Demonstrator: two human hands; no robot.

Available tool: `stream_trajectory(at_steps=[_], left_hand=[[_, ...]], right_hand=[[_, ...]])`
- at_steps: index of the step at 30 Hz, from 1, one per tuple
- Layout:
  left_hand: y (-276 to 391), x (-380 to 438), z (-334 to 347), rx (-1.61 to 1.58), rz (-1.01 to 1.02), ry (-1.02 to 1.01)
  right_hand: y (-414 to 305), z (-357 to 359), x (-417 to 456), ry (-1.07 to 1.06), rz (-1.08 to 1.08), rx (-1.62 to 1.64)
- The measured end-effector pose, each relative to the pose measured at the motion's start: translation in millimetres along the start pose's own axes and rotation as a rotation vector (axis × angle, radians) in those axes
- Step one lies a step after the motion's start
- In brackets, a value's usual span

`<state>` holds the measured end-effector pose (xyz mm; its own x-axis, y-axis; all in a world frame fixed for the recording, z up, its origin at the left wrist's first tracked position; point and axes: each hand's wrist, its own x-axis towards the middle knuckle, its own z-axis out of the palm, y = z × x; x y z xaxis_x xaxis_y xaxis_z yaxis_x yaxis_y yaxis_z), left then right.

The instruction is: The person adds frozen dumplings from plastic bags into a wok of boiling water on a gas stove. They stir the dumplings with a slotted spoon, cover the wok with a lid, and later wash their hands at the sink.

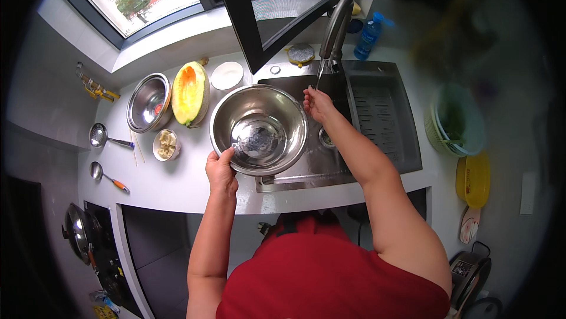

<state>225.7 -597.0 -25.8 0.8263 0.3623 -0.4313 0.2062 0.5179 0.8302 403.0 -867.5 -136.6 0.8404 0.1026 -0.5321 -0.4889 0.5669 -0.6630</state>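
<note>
My left hand [222, 171] grips the near-left rim of a large stainless steel bowl [289, 142], thumb inside the wall. A little wetness shows on the bowl's bottom. It is held level at the left part of a steel sink [305, 166], overlapping the counter. My right hand [319, 105] is under the faucet [332, 27], fingers curled in. A thin water stream [319, 73] falls from the spout at its fingertips. Nothing shows in that hand, though its palm side is partly hidden. Below it lies the sink drain [326, 137], half covered by my forearm.
Left of the bowl stand a halved melon [189, 98], nested steel bowls [148, 103], a white bowl [227, 75] and a cup of pale food pieces [166, 144]. A skimmer [99, 135] and ladle [96, 171] lie further left. A window sash [247, 22] juts over the sink; a blue bottle [368, 38] stands behind.
</note>
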Motion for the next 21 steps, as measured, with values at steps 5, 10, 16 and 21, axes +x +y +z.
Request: stream_trajectory(at_steps=[5, 10, 16, 21], left_hand=[[-4, -1, 9, -0.013, 0.019, 0.015], [-25, 19, 31, 0.147, 0.003, -0.003], [-41, 24, 74, 0.007, -0.111, -0.057], [-51, 28, 85, 0.041, -0.152, -0.054]], right_hand=[[-10, 3, 0, -0.012, 0.014, -0.042], [-31, 8, -7, -0.036, -0.059, -0.224], [-64, -21, -35, -0.142, -0.084, -0.506], [-75, -35, -67, -0.126, 0.059, -0.692]])
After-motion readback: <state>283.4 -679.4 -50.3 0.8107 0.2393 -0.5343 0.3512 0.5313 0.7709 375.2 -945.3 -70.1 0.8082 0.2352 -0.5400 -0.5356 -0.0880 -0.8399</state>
